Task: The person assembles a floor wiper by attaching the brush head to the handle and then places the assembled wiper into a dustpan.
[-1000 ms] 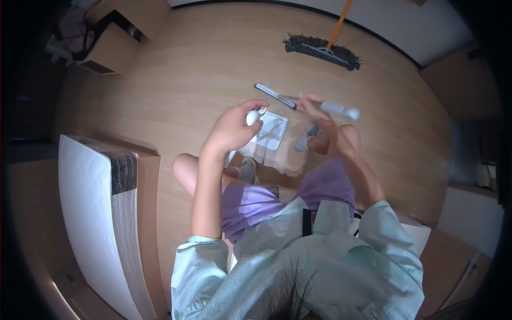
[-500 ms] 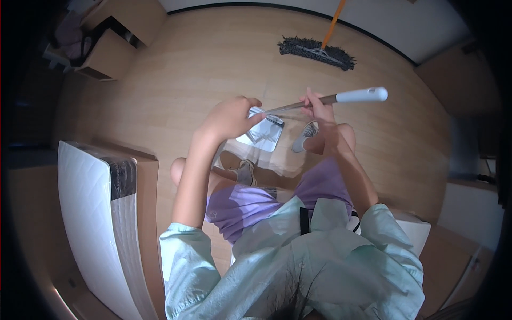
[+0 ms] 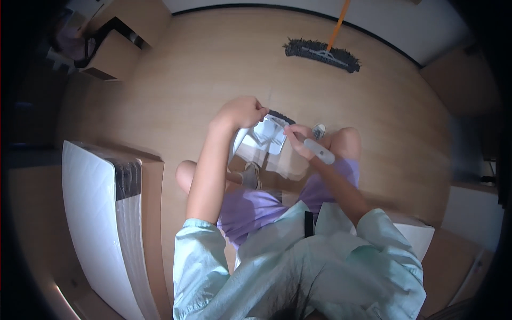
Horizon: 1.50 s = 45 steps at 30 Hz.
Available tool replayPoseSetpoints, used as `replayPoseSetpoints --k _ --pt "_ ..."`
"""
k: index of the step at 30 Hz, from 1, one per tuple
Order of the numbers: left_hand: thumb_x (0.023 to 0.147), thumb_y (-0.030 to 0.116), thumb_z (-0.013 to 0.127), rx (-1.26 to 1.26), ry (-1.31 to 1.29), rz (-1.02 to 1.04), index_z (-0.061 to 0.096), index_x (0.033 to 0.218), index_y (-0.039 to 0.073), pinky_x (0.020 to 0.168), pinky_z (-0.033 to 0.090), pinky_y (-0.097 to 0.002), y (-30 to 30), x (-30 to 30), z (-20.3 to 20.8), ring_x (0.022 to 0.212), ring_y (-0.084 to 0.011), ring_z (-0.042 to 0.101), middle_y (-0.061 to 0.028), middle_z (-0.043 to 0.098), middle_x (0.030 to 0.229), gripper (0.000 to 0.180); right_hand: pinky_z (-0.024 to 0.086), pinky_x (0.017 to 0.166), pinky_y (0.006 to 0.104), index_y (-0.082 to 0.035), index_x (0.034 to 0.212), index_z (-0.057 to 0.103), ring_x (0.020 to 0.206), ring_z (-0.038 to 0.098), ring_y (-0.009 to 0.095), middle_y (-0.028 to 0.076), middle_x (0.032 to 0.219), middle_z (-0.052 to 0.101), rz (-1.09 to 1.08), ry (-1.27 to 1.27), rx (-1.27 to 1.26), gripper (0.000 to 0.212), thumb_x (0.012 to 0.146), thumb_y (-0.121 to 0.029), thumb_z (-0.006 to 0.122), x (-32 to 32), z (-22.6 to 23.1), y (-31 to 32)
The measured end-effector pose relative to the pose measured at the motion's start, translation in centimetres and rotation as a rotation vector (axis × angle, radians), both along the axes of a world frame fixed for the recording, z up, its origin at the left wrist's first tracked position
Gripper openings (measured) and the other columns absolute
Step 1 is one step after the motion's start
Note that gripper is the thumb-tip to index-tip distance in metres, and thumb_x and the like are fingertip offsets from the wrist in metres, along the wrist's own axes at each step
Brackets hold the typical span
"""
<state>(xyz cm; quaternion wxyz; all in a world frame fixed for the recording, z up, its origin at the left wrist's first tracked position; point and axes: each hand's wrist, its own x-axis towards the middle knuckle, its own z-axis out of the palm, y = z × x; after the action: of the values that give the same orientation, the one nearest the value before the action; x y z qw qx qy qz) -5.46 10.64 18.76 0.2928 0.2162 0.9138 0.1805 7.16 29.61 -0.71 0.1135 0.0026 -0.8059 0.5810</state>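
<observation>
My right hand [image 3: 300,141] is closed round the shaft of a small broom, just below its grey-white handle [image 3: 320,152]. The broom's dark bristles [image 3: 281,116] lie at the far edge of a white dustpan [image 3: 274,145] on the floor between my feet. My left hand [image 3: 241,113] is closed, fingertips pinched together beside the left end of the bristles; what they hold, if anything, is hidden. A white upright piece [image 3: 236,145], perhaps the dustpan's handle, shows beside my left forearm and is partly covered by it.
A dark mop [image 3: 324,54] with an orange pole [image 3: 340,24] stands on the wooden floor [image 3: 202,64] ahead. At my left is a tall white padded panel [image 3: 90,213] against a brown box [image 3: 153,213]. Open cardboard boxes [image 3: 114,53] sit at the far left.
The broom has swung: its handle moved from the far right toward me, and my right hand came nearer. The bristles now show beyond the dustpan. My left hand's fingers have drawn together.
</observation>
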Motion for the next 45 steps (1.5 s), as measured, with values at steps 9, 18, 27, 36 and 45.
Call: replayPoseSetpoints --k 9,18,27,36,45 --pt "0.089 0.038 0.064 -0.044 -0.021 -0.070 0.078 0.073 0.010 0.081 0.053 -0.0410 1.7 0.7 1.2 0.084 -0.0318 0.070 -0.0164 0.072 0.082 0.035 0.048 0.066 0.0244 -0.003 0.086 0.067 0.071 0.056 0.008 0.003 0.087 0.069 -0.041 -0.321 -0.290 0.027 0.097 -0.027 0.064 -5.7 8.2 9.5" --pt "0.074 0.028 0.073 -0.127 0.004 -0.083 0.078 0.092 0.006 0.082 0.054 -0.0390 0.6 1.0 1.9 0.088 -0.0308 0.071 -0.0184 0.074 0.089 0.029 0.050 0.064 0.0271 -0.004 0.082 0.067 0.075 0.063 0.013 0.006 0.079 0.069 -0.130 0.136 -0.106 0.018 0.092 -0.017 0.073 -5.7 1.6 4.0" --pt "0.073 0.032 0.073 -0.184 -0.038 -0.052 0.077 0.098 0.009 0.087 0.055 -0.0381 -0.1 2.0 1.5 0.096 -0.0309 0.071 -0.0145 0.075 0.098 0.034 0.053 0.065 0.0383 -0.004 0.084 0.069 0.067 0.067 0.026 0.017 0.080 0.069 -0.148 -0.090 0.127 0.018 0.095 -0.018 0.066 0.7 -1.7 0.3" --pt "0.075 0.030 0.071 -0.157 0.035 -0.085 0.077 0.099 0.009 0.087 0.054 -0.0392 1.1 1.4 1.8 0.094 -0.0327 0.070 -0.0178 0.074 0.097 0.033 0.048 0.059 0.0228 -0.006 0.069 0.058 0.071 0.061 0.011 0.008 0.084 0.071 -0.177 -0.350 -0.439 0.035 0.097 -0.026 0.062 -6.0 13.8 8.5" --pt "0.077 0.030 0.071 -0.143 0.008 -0.104 0.077 0.098 0.007 0.087 0.054 -0.0394 2.9 0.6 1.7 0.095 -0.0319 0.070 -0.0185 0.073 0.097 0.032 0.047 0.060 0.0227 -0.002 0.076 0.068 0.068 0.058 0.008 0.004 0.082 0.070 -0.245 -0.167 -0.180 0.032 0.096 -0.028 0.068 -7.1 5.2 7.6"
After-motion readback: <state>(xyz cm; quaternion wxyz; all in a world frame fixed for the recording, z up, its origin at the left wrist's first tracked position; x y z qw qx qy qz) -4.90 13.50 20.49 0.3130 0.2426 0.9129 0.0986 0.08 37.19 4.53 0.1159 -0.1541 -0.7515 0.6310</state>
